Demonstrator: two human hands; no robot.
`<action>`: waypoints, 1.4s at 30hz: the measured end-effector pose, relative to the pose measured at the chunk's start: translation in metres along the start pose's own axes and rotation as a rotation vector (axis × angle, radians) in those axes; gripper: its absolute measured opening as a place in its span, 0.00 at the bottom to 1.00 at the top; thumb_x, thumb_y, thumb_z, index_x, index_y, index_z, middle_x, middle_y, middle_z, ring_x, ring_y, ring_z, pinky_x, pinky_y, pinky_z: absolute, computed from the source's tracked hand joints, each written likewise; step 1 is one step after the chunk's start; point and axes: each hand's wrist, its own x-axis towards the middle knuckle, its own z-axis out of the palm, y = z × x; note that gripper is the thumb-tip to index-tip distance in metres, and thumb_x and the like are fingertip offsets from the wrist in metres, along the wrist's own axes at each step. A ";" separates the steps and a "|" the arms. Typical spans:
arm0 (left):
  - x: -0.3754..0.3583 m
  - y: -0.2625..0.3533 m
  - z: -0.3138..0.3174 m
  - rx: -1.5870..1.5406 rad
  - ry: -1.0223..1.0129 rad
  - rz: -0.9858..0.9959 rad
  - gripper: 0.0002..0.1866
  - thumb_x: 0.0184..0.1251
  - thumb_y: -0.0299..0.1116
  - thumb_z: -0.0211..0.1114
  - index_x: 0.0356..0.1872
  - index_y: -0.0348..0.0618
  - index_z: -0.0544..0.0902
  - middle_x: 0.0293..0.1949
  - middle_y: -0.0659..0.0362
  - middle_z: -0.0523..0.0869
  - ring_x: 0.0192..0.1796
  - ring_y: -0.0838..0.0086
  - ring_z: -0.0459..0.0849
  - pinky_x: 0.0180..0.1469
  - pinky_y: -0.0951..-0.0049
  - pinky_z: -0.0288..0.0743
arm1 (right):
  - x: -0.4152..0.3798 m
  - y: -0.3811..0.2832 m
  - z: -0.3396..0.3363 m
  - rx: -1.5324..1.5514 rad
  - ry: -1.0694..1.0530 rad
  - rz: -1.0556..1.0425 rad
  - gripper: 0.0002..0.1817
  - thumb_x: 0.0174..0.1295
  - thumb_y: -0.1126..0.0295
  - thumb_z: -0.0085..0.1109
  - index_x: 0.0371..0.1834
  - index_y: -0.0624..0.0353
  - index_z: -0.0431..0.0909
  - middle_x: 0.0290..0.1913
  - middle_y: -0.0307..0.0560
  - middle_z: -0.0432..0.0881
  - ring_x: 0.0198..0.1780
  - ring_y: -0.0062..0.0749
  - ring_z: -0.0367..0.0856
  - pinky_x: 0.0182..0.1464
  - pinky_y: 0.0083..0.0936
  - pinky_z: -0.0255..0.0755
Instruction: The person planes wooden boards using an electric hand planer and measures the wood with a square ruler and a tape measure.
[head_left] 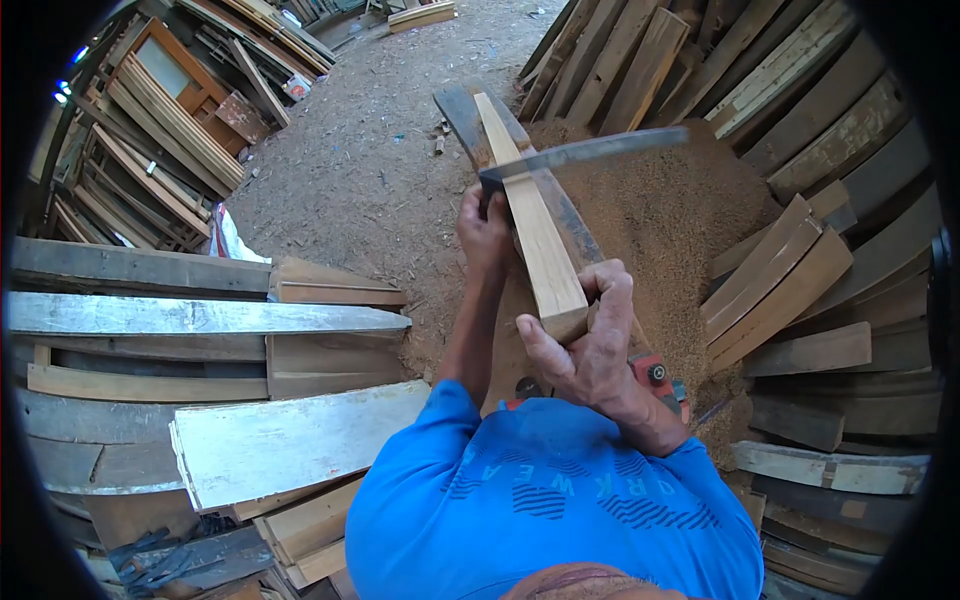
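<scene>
Centre of frame: right grip is clamping wood piece at near end, left grip is pinching square; wood is appearing stiff, fairly light

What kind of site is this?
Probably a woodworking shop or timber salvage yard: old boards stacked on the right, sawdust spread over the dirt floor, and a try square set across the wooden piece in the person's hands.

Sawdust-strewn floor between stacked boards
</scene>
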 end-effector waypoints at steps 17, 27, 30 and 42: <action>0.065 -0.073 0.009 -0.030 0.008 -0.055 0.08 0.79 0.30 0.62 0.49 0.36 0.82 0.39 0.60 0.88 0.38 0.80 0.83 0.42 0.72 0.80 | -0.001 0.006 -0.004 0.043 -0.023 -0.004 0.34 0.55 0.56 0.79 0.47 0.66 0.64 0.38 0.52 0.67 0.37 0.37 0.68 0.37 0.37 0.62; 0.064 -0.078 0.008 -0.008 -0.004 -0.054 0.10 0.78 0.31 0.63 0.52 0.35 0.82 0.41 0.59 0.89 0.39 0.79 0.84 0.45 0.72 0.81 | -0.001 0.006 -0.005 0.049 -0.023 0.007 0.34 0.54 0.58 0.80 0.47 0.66 0.64 0.39 0.53 0.67 0.37 0.37 0.67 0.37 0.37 0.63; 0.063 -0.077 0.008 -0.039 -0.029 -0.081 0.10 0.78 0.31 0.63 0.51 0.36 0.82 0.40 0.59 0.88 0.40 0.78 0.84 0.46 0.72 0.80 | -0.004 0.007 -0.009 0.019 -0.022 0.009 0.32 0.54 0.60 0.79 0.47 0.67 0.65 0.39 0.53 0.67 0.37 0.38 0.68 0.37 0.36 0.63; -0.039 -0.059 -0.050 0.235 -0.068 -0.099 0.06 0.75 0.31 0.67 0.42 0.40 0.83 0.29 0.70 0.78 0.31 0.86 0.72 0.33 0.77 0.69 | -0.183 0.065 -0.094 -0.531 -0.325 0.694 0.25 0.53 0.67 0.75 0.48 0.62 0.71 0.43 0.58 0.75 0.47 0.54 0.78 0.50 0.45 0.71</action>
